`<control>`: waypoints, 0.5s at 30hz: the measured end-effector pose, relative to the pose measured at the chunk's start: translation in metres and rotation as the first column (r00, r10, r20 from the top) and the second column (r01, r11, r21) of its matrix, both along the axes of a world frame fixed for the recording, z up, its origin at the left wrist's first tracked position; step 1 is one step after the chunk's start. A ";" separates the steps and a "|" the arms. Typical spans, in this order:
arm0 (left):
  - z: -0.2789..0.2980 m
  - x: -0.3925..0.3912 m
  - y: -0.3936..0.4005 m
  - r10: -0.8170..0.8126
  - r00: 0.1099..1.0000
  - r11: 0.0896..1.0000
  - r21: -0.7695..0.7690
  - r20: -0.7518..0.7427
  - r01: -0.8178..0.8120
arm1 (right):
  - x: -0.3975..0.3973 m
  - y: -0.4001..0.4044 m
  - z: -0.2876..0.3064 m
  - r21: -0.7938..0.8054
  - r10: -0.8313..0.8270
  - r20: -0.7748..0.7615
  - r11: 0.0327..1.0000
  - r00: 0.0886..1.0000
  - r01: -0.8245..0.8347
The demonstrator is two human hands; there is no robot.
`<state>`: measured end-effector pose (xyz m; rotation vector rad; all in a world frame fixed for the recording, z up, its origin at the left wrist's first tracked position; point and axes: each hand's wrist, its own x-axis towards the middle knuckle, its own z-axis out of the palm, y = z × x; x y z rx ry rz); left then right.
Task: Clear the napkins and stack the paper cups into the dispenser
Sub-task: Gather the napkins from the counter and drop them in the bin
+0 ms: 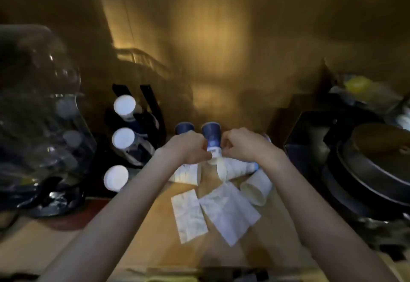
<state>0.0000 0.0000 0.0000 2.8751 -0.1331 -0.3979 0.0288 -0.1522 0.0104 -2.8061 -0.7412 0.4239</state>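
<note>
Both hands meet at the table's middle around a blue-and-white paper cup (211, 139) standing bottom-up. My left hand (190, 147) and my right hand (241, 143) pinch its lower white rim from either side. A second blue cup (184, 128) stands behind my left hand. White cups lie on their sides by my right wrist (237, 168) and nearer the front (255, 187). Two flat white napkins (189, 217) (229, 211) lie on the wooden table (155, 237), a third (185, 174) under my left wrist. The black cup dispenser (133, 135) at left shows three white round cup ends.
A clear plastic container (37, 115) with dark bags fills the left side. Dark pans and a pot (375, 170) are piled at the right, with a black box (310, 139) beside them. A wooden wall stands close behind the table.
</note>
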 end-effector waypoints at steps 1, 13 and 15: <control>-0.012 -0.005 -0.002 0.007 0.999 1.000 0.018 -0.051 -0.006 | -0.003 0.000 -0.013 -0.017 -0.025 -0.033 1.000 0.999 0.024; -0.213 -0.073 -0.006 0.124 0.980 0.991 -0.029 -0.155 -0.130 | -0.062 -0.029 -0.221 0.070 -0.066 -0.249 0.994 0.966 0.086; -0.234 -0.086 -0.008 0.126 0.980 0.992 0.011 -0.151 -0.126 | -0.067 -0.033 -0.238 0.039 -0.061 -0.166 0.997 0.984 0.069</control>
